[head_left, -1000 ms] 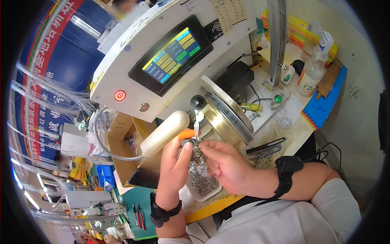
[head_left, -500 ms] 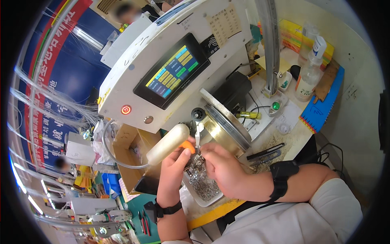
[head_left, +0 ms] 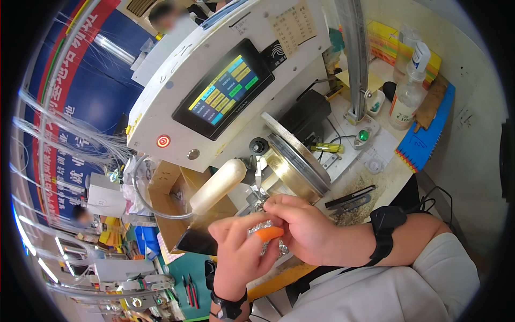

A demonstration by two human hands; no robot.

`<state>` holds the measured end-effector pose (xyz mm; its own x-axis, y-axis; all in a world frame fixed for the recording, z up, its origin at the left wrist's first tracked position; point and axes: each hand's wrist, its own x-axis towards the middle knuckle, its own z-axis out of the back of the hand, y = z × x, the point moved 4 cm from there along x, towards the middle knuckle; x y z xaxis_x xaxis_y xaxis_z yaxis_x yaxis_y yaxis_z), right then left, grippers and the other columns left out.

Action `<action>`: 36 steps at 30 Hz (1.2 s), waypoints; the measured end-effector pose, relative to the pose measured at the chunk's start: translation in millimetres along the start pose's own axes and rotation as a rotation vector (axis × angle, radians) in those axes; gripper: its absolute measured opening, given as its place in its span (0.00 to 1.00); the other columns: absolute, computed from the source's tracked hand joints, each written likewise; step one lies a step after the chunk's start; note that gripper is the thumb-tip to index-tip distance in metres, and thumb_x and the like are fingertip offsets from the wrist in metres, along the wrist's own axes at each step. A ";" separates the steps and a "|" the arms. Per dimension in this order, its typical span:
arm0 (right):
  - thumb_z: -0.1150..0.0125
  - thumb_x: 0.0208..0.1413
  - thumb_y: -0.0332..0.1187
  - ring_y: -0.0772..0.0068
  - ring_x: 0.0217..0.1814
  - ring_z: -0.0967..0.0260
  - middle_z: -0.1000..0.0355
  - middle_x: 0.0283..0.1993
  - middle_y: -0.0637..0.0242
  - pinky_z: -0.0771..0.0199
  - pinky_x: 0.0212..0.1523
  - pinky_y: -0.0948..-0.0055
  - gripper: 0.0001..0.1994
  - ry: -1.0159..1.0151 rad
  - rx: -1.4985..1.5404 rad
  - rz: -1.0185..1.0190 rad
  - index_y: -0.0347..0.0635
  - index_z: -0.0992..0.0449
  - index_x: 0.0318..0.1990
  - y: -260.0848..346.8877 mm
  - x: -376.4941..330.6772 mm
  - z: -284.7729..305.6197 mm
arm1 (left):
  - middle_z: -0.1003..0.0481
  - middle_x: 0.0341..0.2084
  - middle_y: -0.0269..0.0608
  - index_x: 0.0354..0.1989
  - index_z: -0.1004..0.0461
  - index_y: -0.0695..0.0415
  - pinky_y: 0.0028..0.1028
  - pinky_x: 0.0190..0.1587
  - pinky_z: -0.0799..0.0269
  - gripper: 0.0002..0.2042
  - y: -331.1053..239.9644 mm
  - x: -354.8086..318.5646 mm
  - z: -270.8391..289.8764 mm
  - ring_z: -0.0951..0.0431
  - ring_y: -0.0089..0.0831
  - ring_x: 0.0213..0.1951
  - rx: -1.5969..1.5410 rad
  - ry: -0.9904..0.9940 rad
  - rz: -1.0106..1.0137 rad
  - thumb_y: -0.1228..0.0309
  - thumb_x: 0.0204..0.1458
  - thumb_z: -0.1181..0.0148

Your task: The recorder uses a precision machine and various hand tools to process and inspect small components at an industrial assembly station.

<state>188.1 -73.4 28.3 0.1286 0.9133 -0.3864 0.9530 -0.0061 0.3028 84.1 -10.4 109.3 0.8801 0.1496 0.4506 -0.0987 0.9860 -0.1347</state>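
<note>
My left hand (head_left: 238, 255) reaches over the tray, its fingers apart and an orange cover (head_left: 270, 233) on one fingertip. My right hand (head_left: 308, 228) lies beside it, thumb and fingers pinched together at the machine's small metal holder (head_left: 260, 199); whatever is in the pinch is too small to make out. Beneath both hands, shiny small metal pieces (head_left: 282, 248) show between the fingers, and the hands hide most of their tray. Just beyond my right hand stands a brass-coloured drum (head_left: 284, 174) with a grey disc rim.
A white machine with a lit touchscreen (head_left: 224, 89) rises ahead. A cream rounded cylinder (head_left: 219, 187) on a flexible metal hose juts out left of the holder. Left stands a cardboard box (head_left: 166, 182); right lie black tweezers (head_left: 350, 197) and a clear pump bottle (head_left: 406, 99).
My left hand has drawn back from the metal holder, down over the tray, and turned with its fingers spread. My right hand has stayed near the holder, shifting slightly.
</note>
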 end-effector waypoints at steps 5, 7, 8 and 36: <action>0.43 0.75 0.34 0.85 0.29 0.44 0.40 0.31 0.80 0.42 0.33 0.77 0.03 -0.007 0.037 0.015 0.49 0.28 0.47 -6.9 4.1 10.9 | 0.24 0.54 0.46 0.48 0.20 0.58 0.40 0.63 0.36 0.13 37.4 6.5 -8.6 0.27 0.43 0.56 -0.229 -0.185 0.256 0.76 0.53 0.36; 0.43 0.75 0.35 0.86 0.27 0.46 0.40 0.31 0.80 0.44 0.31 0.78 0.03 -0.007 0.034 0.028 0.49 0.28 0.49 -8.9 7.8 12.6 | 0.25 0.57 0.47 0.53 0.22 0.61 0.39 0.68 0.38 0.13 51.3 11.2 -15.8 0.28 0.42 0.61 -0.381 -0.141 0.326 0.77 0.59 0.39; 0.43 0.75 0.36 0.87 0.27 0.47 0.41 0.31 0.81 0.46 0.30 0.79 0.04 -0.047 0.008 0.039 0.49 0.29 0.50 -10.0 10.6 12.0 | 0.25 0.56 0.46 0.53 0.22 0.61 0.37 0.68 0.38 0.13 57.0 12.4 -22.2 0.29 0.40 0.61 -0.485 -0.079 0.431 0.76 0.60 0.40; 0.41 0.73 0.39 0.87 0.22 0.48 0.40 0.23 0.82 0.48 0.25 0.79 0.07 0.016 0.112 -0.028 0.50 0.24 0.44 -6.7 -5.4 -0.7 | 0.22 0.45 0.39 0.39 0.22 0.54 0.40 0.56 0.37 0.05 10.8 10.9 1.9 0.28 0.39 0.48 0.110 -0.127 0.212 0.68 0.61 0.34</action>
<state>180.8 -77.9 29.0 0.0977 0.9201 -0.3793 0.9811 -0.0250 0.1920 91.7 2.0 114.5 0.7698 0.3546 0.5307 -0.3305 0.9328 -0.1438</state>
